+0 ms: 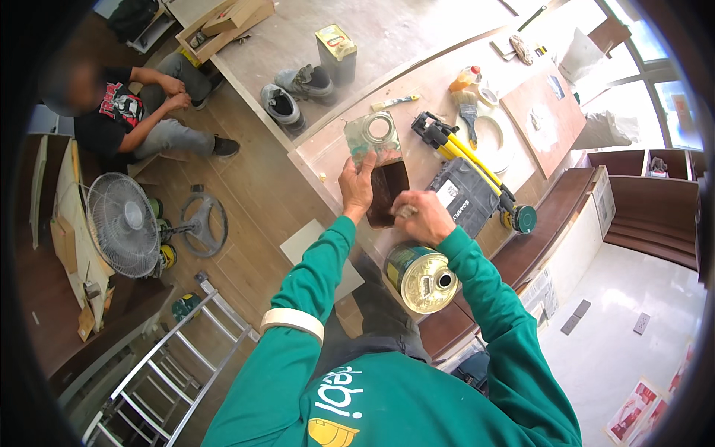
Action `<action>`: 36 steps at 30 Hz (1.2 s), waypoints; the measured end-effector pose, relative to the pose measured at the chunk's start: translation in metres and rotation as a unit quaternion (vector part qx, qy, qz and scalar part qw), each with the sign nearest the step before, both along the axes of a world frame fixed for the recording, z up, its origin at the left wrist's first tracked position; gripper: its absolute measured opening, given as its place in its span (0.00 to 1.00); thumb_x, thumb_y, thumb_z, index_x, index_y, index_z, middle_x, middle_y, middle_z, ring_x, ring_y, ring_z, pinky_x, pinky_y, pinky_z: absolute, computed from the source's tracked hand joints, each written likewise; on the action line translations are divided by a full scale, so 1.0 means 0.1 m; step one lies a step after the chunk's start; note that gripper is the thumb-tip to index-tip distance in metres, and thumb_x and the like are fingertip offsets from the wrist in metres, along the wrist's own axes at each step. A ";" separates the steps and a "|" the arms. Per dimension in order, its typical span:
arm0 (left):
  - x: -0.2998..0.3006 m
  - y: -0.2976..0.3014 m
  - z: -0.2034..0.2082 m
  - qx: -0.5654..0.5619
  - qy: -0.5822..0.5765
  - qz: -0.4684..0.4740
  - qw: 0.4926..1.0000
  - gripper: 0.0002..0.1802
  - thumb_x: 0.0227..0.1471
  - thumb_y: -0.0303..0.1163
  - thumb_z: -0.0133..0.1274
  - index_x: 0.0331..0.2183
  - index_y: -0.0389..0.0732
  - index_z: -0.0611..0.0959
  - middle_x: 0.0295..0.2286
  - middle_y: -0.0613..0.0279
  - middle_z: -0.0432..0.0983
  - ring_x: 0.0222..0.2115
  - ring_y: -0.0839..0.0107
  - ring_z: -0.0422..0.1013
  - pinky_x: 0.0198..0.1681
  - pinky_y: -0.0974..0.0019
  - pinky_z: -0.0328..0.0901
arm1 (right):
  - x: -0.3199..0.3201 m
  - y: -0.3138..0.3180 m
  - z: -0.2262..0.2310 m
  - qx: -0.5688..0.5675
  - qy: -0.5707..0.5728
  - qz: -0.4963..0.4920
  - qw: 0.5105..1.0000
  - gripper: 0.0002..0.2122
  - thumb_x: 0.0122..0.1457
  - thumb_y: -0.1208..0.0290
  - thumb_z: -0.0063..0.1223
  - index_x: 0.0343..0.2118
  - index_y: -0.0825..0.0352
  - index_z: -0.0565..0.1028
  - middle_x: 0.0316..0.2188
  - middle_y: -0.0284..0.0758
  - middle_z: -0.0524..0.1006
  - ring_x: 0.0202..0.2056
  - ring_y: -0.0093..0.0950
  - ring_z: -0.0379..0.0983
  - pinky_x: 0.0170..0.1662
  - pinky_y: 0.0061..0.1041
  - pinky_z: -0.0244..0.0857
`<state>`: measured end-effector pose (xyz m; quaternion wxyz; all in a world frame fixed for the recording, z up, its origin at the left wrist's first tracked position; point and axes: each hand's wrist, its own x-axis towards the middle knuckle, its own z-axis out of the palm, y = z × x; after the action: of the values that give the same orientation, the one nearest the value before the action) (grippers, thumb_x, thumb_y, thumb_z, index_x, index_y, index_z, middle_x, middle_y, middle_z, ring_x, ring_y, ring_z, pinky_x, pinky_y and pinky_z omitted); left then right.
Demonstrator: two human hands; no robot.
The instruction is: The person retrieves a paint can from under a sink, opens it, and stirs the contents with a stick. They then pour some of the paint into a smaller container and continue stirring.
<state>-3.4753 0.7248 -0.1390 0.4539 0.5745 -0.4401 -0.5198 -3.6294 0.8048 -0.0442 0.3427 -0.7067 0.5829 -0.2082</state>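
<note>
Left fingers on tin, holed end forward, long axis fore-and-aft.

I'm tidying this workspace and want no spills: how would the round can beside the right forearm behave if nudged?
The round can would probably feel stiff, since its gold top shines like metal. Its cylindrical body could well roll if knocked over. Any liquid inside might escape through the dark round spout, though I can't tell if it's open.

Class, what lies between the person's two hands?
In the head view, the opened rectangular tin, its dark inside showing, lies between the left hand and the right hand.
</note>
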 end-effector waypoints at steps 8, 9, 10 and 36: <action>0.02 -0.01 -0.15 -0.011 0.015 -0.023 1.000 0.34 0.62 0.55 0.54 0.52 0.32 0.78 0.40 0.57 0.81 0.40 0.70 0.73 0.47 0.66 0.66 | 0.04 -0.11 -0.34 -0.066 0.028 -0.011 0.997 0.11 0.43 0.75 0.59 0.33 0.63 0.78 0.29 0.41 0.76 0.32 0.47 0.77 0.38 0.41 0.73; 0.04 0.01 -0.16 -0.010 0.010 -0.024 1.000 0.34 0.63 0.55 0.54 0.52 0.32 0.78 0.40 0.57 0.81 0.40 0.70 0.73 0.47 0.66 0.66 | 0.04 -0.02 -0.33 -0.044 0.039 0.000 0.998 0.11 0.43 0.75 0.60 0.33 0.64 0.78 0.30 0.41 0.76 0.33 0.47 0.77 0.37 0.41 0.73; 0.04 0.00 -0.17 -0.012 0.010 -0.020 1.000 0.33 0.63 0.56 0.53 0.50 0.32 0.79 0.41 0.53 0.81 0.42 0.65 0.73 0.49 0.63 0.65 | 0.03 0.05 -0.29 -0.029 0.055 0.011 0.998 0.12 0.42 0.76 0.60 0.34 0.65 0.79 0.31 0.42 0.77 0.33 0.48 0.77 0.37 0.40 0.74; 0.15 0.11 0.22 -0.110 0.038 -0.019 0.993 0.21 0.66 0.41 0.53 0.36 0.29 0.83 0.26 0.68 0.74 0.28 0.77 0.63 0.32 0.68 0.60 | 0.34 0.39 -0.12 -0.121 -0.136 -0.260 0.948 0.11 0.49 0.75 0.65 0.37 0.66 0.82 0.39 0.40 0.80 0.39 0.37 0.81 0.44 0.31 0.75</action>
<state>-3.4601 0.7358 -0.1169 0.5211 0.4926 -0.4878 -0.4978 -3.5958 0.8437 -0.0557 0.2645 -0.5315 0.6646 -0.4537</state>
